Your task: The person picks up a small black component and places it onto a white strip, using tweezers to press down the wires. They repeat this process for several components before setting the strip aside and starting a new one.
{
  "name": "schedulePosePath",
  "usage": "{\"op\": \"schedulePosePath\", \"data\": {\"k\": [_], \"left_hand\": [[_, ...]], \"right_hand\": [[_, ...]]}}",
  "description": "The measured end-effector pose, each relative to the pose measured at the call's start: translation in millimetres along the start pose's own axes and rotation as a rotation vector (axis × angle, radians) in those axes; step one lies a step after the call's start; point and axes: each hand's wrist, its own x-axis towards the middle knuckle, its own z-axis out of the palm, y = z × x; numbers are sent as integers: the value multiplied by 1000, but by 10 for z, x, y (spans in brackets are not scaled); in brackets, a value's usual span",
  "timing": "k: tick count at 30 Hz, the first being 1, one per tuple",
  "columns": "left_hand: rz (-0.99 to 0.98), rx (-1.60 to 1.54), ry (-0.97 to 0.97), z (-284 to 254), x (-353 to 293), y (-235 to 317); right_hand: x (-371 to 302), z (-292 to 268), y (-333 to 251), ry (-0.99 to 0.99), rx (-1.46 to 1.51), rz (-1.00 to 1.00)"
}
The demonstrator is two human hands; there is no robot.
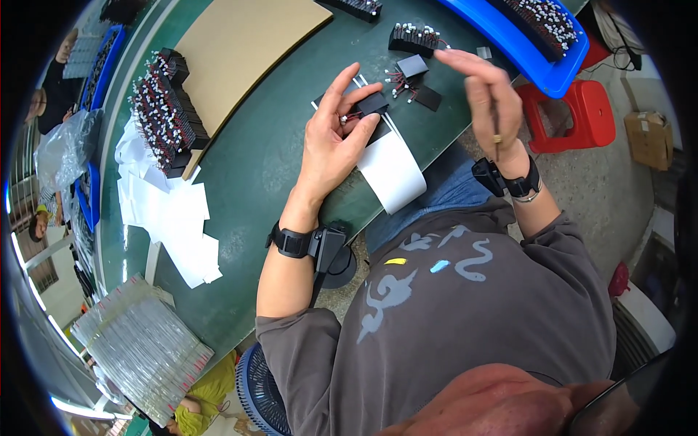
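Observation:
My left hand [333, 142] is over the table near its front edge. Its thumb and a bent finger close on a small black block [373, 104], apparently a battery pack with thin wires, while the index finger points up. Under and beside that hand lies a white paper strip [392, 173], curling over the edge. Raised to the right, my right hand [494, 98] has its fingers bent forward round a thin dark stick-like tool with a brass-coloured band; its kind is unclear. Between the hands lie a grey-topped wired pack [412, 67] and a flat black pack [427, 97].
A row of black packs [413, 40] with white connectors stands beyond. More fill a blue tray [556, 76] at right and rest on a brown board [240, 54] at left. White sheets [171, 218] and a clear ribbed stack [142, 341] lie left. A red stool [582, 116] stands right.

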Motion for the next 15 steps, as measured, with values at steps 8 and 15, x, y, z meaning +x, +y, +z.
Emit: {"op": "schedulePosePath", "data": {"k": [8,15], "left_hand": [[10,-24,10,-10,3,-4],[40,-49,30,-3,26,-29]], "right_hand": [[-124,32,-73,-81,-276,68],[-150,52,-104,-231,-313,-47]]}}
